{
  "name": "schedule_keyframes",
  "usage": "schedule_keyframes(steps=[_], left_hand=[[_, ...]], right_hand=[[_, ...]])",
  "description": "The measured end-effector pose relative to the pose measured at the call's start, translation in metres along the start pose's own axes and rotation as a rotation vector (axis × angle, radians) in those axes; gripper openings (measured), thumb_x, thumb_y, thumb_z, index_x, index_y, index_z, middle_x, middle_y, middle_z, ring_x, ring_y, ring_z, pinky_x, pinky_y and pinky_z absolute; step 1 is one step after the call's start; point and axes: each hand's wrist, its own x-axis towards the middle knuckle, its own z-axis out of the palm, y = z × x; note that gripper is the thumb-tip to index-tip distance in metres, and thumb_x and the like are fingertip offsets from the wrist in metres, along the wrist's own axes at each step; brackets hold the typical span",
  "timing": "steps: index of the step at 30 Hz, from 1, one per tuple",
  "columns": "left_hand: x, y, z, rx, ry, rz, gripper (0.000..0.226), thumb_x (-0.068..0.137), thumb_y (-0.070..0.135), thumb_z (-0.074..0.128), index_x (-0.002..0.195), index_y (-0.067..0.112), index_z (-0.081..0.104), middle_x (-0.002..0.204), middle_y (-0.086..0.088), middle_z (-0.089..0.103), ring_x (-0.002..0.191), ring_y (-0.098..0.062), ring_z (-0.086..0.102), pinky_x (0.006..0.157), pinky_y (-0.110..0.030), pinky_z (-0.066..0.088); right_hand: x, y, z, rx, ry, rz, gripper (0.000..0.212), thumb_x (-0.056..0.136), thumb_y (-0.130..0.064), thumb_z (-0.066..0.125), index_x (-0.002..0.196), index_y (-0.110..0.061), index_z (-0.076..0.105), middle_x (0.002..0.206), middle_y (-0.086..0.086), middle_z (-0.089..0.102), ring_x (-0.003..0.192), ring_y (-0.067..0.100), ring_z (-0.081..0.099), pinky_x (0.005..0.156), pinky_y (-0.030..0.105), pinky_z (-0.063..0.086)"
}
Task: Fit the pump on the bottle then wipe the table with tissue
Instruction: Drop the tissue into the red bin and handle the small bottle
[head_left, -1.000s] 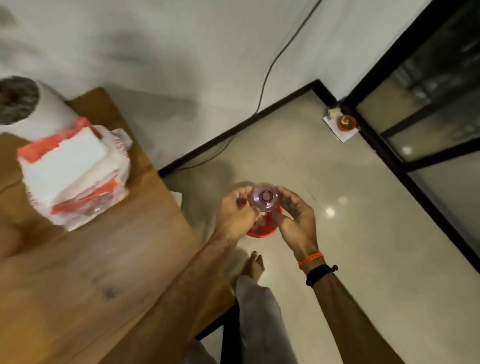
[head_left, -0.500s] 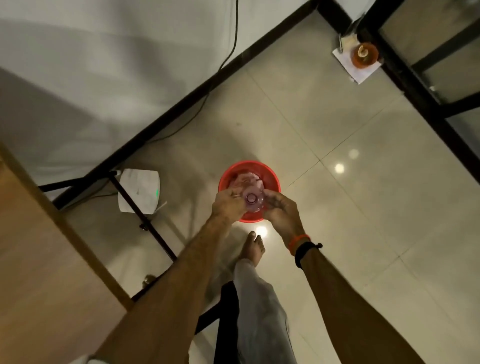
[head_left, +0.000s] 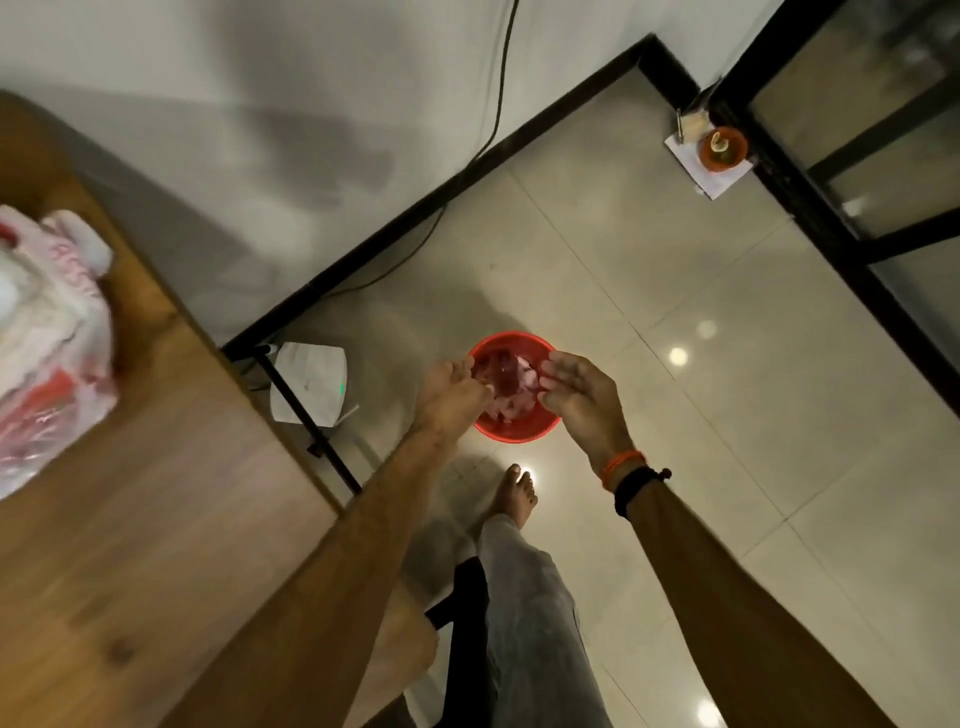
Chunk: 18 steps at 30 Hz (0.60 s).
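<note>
The left hand (head_left: 451, 391) sits at the middle of the frame with its fingers (head_left: 480, 387) curled inward over the left rim of a red bowl (head_left: 514, 428); whether they pinch anything cannot be told, since the spot is blurred. The right hand (head_left: 579, 397) hangs at the bowl's right rim with its fingers (head_left: 558, 364) loosely spread and slightly bent, palm turned toward the left hand, gripping nothing visible. Between the two hands, a clear pinkish bottle (head_left: 506, 376) shows as a glossy blur above the bowl, and it cannot be told which hand, if any, touches it. The bowl is round, smooth plastic, standing on the shiny tiled floor (head_left: 727, 415), with pale crumpled pieces inside. The right wrist carries an orange thread band (head_left: 621, 465) and a black beaded band (head_left: 639, 486). At the left of the frame lies the wooden bench (head_left: 156, 519), its grain visible, and on it at the far left a crinkled red-and-white plastic pack of tissue (head_left: 47, 353). A bare foot (head_left: 514, 493) stands just below the bowl.
</note>
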Motion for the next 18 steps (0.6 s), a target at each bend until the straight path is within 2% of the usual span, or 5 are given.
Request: schedule_keyframes(steps=[2, 6, 10, 14, 18], left_hand=[[-0.024, 0.008, -0.019, -0.044, 0.025, 0.040, 0.023, 0.081, -0.009, 0.059, 0.089, 0.012, 0.059, 0.091, -0.002, 0.064, 0.087, -0.018, 0.060, 0.064, -0.021, 0.050], [-0.071, 0.021, -0.063, -0.120, 0.056, 0.122, 0.041, 0.085, -0.005, 0.065, 0.126, 0.000, 0.057, 0.123, -0.008, 0.062, 0.115, -0.022, 0.059, 0.102, -0.032, 0.047], [-0.115, 0.019, -0.119, -0.138, 0.128, 0.211, 0.043, 0.087, 0.004, 0.068, 0.129, 0.005, 0.058, 0.130, -0.007, 0.061, 0.123, -0.020, 0.056, 0.109, -0.036, 0.043], [-0.154, 0.007, -0.185, -0.246, 0.170, 0.271, 0.033, 0.087, 0.000, 0.064, 0.119, 0.000, 0.060, 0.120, -0.011, 0.063, 0.117, -0.024, 0.058, 0.095, -0.028, 0.048], [-0.185, -0.019, -0.258, -0.298, 0.252, 0.294, 0.029, 0.086, 0.009, 0.067, 0.114, 0.013, 0.063, 0.115, -0.005, 0.066, 0.105, -0.020, 0.063, 0.087, -0.036, 0.055]], right_hand=[[-0.026, -0.018, 0.012, 0.003, -0.003, -0.058, 0.048, 0.081, 0.020, 0.055, 0.124, -0.004, 0.058, 0.127, 0.015, 0.064, 0.113, 0.024, 0.063, 0.100, 0.034, 0.050], [-0.079, -0.051, 0.045, -0.032, -0.060, -0.169, 0.048, 0.082, 0.020, 0.055, 0.126, 0.001, 0.056, 0.128, 0.014, 0.063, 0.110, 0.022, 0.063, 0.085, 0.017, 0.054], [-0.132, -0.076, 0.085, -0.095, -0.096, -0.266, 0.046, 0.083, 0.019, 0.056, 0.125, 0.001, 0.057, 0.124, 0.012, 0.064, 0.105, 0.019, 0.063, 0.097, 0.028, 0.050], [-0.177, -0.085, 0.131, -0.148, -0.185, -0.320, 0.043, 0.083, 0.017, 0.056, 0.120, -0.005, 0.059, 0.121, 0.008, 0.065, 0.107, 0.017, 0.064, 0.090, 0.021, 0.052], [-0.213, -0.082, 0.193, -0.219, -0.314, -0.371, 0.043, 0.082, 0.015, 0.060, 0.116, -0.011, 0.061, 0.120, 0.008, 0.067, 0.105, 0.019, 0.064, 0.098, 0.032, 0.052]])
